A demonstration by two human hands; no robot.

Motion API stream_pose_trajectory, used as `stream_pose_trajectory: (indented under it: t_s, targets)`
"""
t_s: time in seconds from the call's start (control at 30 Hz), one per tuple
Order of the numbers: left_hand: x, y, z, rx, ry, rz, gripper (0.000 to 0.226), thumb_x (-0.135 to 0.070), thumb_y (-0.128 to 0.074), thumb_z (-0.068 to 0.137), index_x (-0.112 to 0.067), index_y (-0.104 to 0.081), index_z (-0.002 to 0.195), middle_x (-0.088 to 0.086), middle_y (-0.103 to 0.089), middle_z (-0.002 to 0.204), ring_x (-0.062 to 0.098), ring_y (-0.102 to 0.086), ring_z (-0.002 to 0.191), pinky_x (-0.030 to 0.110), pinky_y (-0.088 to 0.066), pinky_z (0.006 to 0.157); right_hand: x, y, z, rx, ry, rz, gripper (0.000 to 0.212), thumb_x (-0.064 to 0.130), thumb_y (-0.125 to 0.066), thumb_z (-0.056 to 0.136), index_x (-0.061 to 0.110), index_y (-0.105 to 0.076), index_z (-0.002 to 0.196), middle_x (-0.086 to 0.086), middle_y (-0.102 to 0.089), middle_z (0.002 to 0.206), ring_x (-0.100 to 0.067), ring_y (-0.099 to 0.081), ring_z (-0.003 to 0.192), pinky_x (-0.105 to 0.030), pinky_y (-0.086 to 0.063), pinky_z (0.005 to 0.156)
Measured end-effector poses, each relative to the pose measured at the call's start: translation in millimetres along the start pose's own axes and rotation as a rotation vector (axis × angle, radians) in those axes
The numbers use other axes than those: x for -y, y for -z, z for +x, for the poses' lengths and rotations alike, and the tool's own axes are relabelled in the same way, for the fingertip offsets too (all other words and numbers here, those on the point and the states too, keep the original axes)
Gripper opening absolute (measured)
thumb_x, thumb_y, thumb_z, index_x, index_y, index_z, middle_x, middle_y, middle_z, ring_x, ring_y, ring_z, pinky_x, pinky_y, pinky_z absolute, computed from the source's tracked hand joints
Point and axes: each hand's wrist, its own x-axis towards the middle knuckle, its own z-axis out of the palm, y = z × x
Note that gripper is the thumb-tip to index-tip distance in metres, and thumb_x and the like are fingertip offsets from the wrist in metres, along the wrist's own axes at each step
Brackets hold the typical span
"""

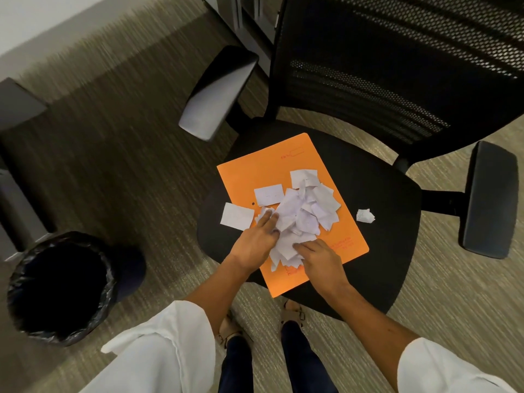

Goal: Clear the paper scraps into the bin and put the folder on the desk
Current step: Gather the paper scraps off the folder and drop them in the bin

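Observation:
An orange folder (255, 174) lies flat on the black seat of an office chair (377, 222). A heap of white paper scraps (309, 211) covers its middle. One flat scrap (236, 216) hangs over the folder's left edge, and a crumpled scrap (365, 215) sits on the seat to the right. My left hand (256, 239) presses on the heap's left side, fingers spread. My right hand (319, 258) rests on the heap's near side, fingers curled over the scraps. A round bin (17, 290) with a black liner stands on the floor to the left.
The chair's two armrests (218, 92) (487, 199) flank the seat, with the mesh backrest (397, 61) behind. Dark furniture (17, 109) stands at the far left. The floor is striped carpet (127, 165). My feet (292, 310) are just before the seat.

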Motion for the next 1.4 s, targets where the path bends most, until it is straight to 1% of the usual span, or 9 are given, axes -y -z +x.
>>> stream_pose_trajectory:
  t_s: [0.2, 0.33, 0.47, 0.53, 0.63, 0.77, 0.9, 1.1, 1.4]
  targets:
    - [3, 16, -4, -0.225, 0.117, -0.418, 0.037, -0.003, -0.052, 0.094, -0.006, -0.064, 0.130, 0.008, -0.038, 0.158, 0.027, -0.037, 0.144, 0.043, -0.045, 0.107, 2, 25, 4, -0.115, -0.029, 0.202, 0.034, -0.011, -0.076, 0.074, 0.003, -0.078, 0.104, -0.014, -0.078, 0.100, -0.036, -0.071, 0.094, -0.047, -0.059, 0.072]
    - [0, 33, -9, -0.431, 0.048, -0.647, 0.034, 0.006, -0.057, 0.075, -0.001, -0.077, 0.102, 0.018, -0.071, 0.120, 0.031, -0.067, 0.109, 0.036, -0.055, 0.081, -6, 51, 3, -0.176, -0.008, 0.354, 0.032, -0.012, -0.072, 0.080, 0.005, -0.078, 0.106, -0.009, -0.076, 0.104, -0.024, -0.069, 0.097, -0.030, -0.056, 0.081]
    - [5, 45, -12, -0.490, 0.157, -0.902, 0.028, 0.005, -0.063, 0.078, -0.002, -0.078, 0.100, 0.018, -0.075, 0.107, 0.016, -0.067, 0.100, 0.029, -0.055, 0.078, -12, 79, 1, -0.288, -0.003, 0.474, 0.032, -0.011, -0.076, 0.079, 0.008, -0.078, 0.104, 0.006, -0.073, 0.102, -0.001, -0.067, 0.096, -0.008, -0.050, 0.077]
    - [7, 46, -15, -0.479, 0.230, -1.011, 0.027, -0.002, -0.074, 0.079, -0.008, -0.078, 0.106, 0.010, -0.077, 0.106, 0.008, -0.068, 0.094, 0.022, -0.055, 0.071, -11, 91, -2, -0.296, -0.066, 0.603, 0.028, -0.003, -0.077, 0.082, 0.015, -0.079, 0.103, 0.012, -0.076, 0.099, -0.001, -0.070, 0.091, -0.011, -0.053, 0.072]
    - [9, 46, -17, -0.464, 0.346, -1.225, 0.020, -0.001, -0.077, 0.075, -0.006, -0.081, 0.094, 0.012, -0.077, 0.085, 0.012, -0.063, 0.073, 0.036, -0.049, 0.058, -4, 106, -3, -0.256, -0.283, 0.995, 0.020, 0.013, -0.076, 0.084, 0.028, -0.078, 0.098, 0.009, -0.078, 0.096, -0.010, -0.074, 0.081, -0.018, -0.057, 0.068]
    - [3, 42, -17, -0.467, 0.429, -1.516, 0.028, 0.006, -0.073, 0.080, -0.020, -0.078, 0.069, -0.006, -0.073, 0.065, 0.004, -0.062, 0.060, 0.025, -0.049, 0.057, 14, 106, 6, -0.117, -0.413, 1.413, 0.026, 0.023, -0.074, 0.079, 0.013, -0.077, 0.103, -0.004, -0.078, 0.106, -0.017, -0.074, 0.090, -0.025, -0.060, 0.070]
    - [-3, 38, -18, -0.437, 0.451, -1.769, 0.019, -0.006, -0.077, 0.081, -0.020, -0.081, 0.069, 0.000, -0.076, 0.068, 0.014, -0.071, 0.062, 0.029, -0.056, 0.059, 36, 95, 27, -0.027, -0.387, 1.296, 0.029, 0.028, -0.073, 0.079, 0.016, -0.075, 0.105, 0.005, -0.079, 0.096, -0.007, -0.072, 0.087, -0.020, -0.056, 0.070]
    - [2, 26, -15, -0.402, 0.540, -2.002, 0.008, -0.007, -0.079, 0.079, -0.012, -0.082, 0.084, 0.012, -0.078, 0.086, 0.024, -0.075, 0.075, 0.032, -0.059, 0.063, 43, 83, 46, -0.023, -0.386, 1.242, 0.030, 0.025, -0.078, 0.081, 0.012, -0.076, 0.108, -0.006, -0.077, 0.110, -0.026, -0.071, 0.107, -0.051, -0.055, 0.097]
    - [9, 24, -9, -0.416, 0.736, -2.207, 0.012, -0.001, -0.075, 0.081, -0.011, -0.082, 0.080, 0.010, -0.079, 0.093, 0.021, -0.077, 0.078, 0.027, -0.060, 0.060, 22, 94, 36, -0.286, -0.430, 1.002, 0.009, 0.018, -0.075, 0.089, 0.009, -0.077, 0.089, -0.017, -0.074, 0.087, -0.037, -0.072, 0.087, -0.042, -0.064, 0.073]
